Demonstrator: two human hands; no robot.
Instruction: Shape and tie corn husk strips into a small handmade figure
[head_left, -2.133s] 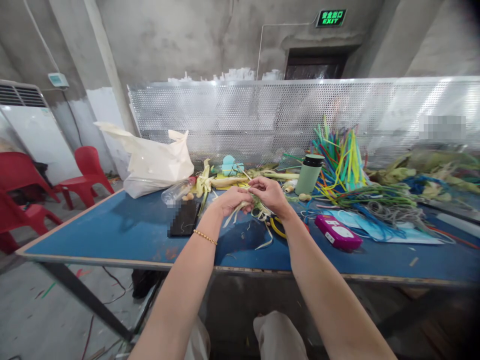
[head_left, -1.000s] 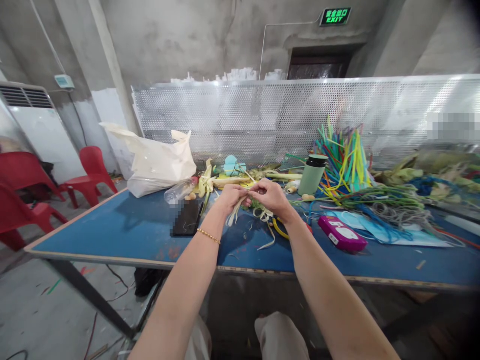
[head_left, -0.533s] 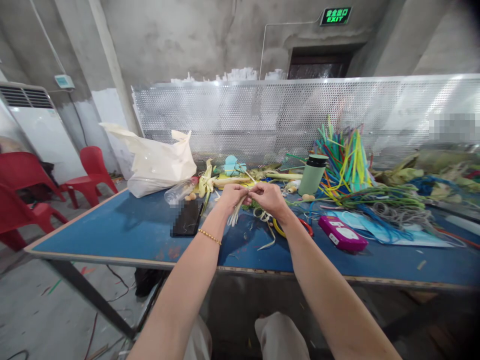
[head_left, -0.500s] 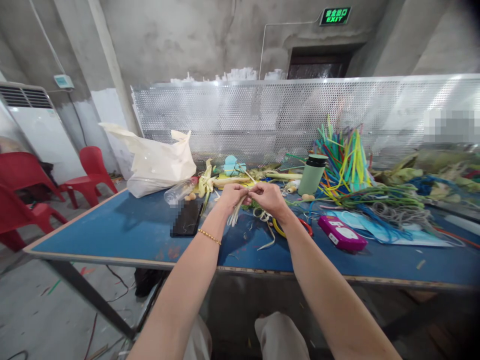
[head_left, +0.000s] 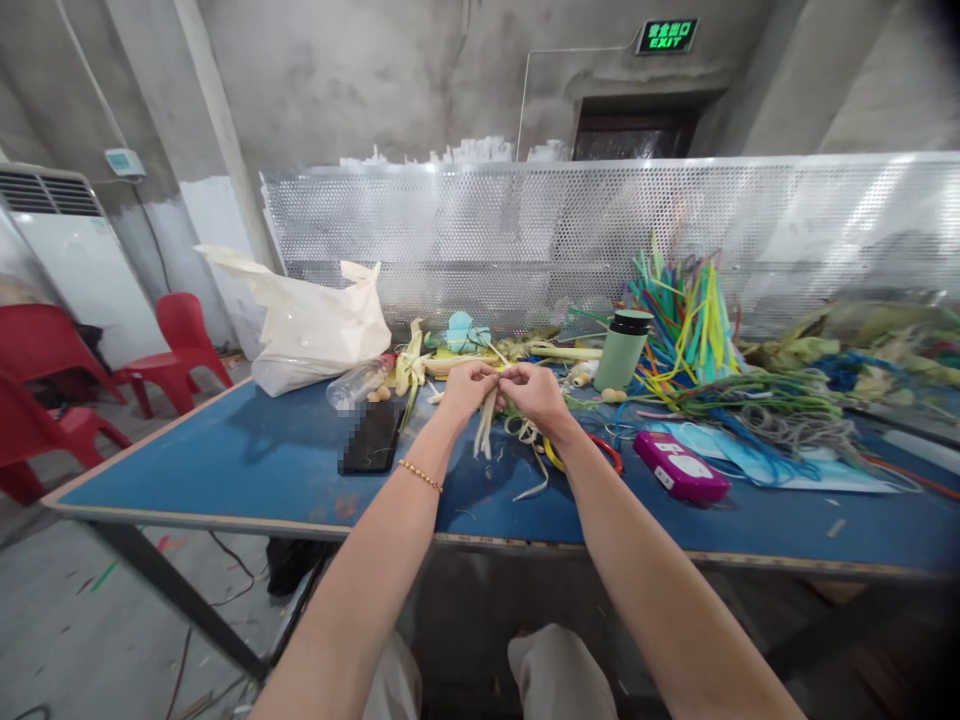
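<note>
Both hands meet over the middle of the blue table [head_left: 247, 470], fingertips pinched close together. My left hand [head_left: 466, 390] and my right hand [head_left: 534, 392] are closed on a bundle of pale corn husk strips [head_left: 486, 432], whose loose ends hang down between them. The top of the bundle is hidden by my fingers. Under my right wrist lie yellow-and-red-handled scissors [head_left: 555, 456], partly covered by the arm. Curled pale husk scraps [head_left: 534, 470] rest just left of the scissors.
Left are a dark phone [head_left: 373, 438], a clear bottle [head_left: 352, 386] and a cream plastic bag [head_left: 322, 325]. Behind my hands lie husks [head_left: 411, 365]. On the right stand a green tumbler [head_left: 622, 352], a purple box [head_left: 681, 466], colourful pipe cleaners [head_left: 697, 320] and cords [head_left: 802, 425].
The hanging strip ends have swung slightly right and now point more straight down. Both hands stay pinched together in nearly the same place.
</note>
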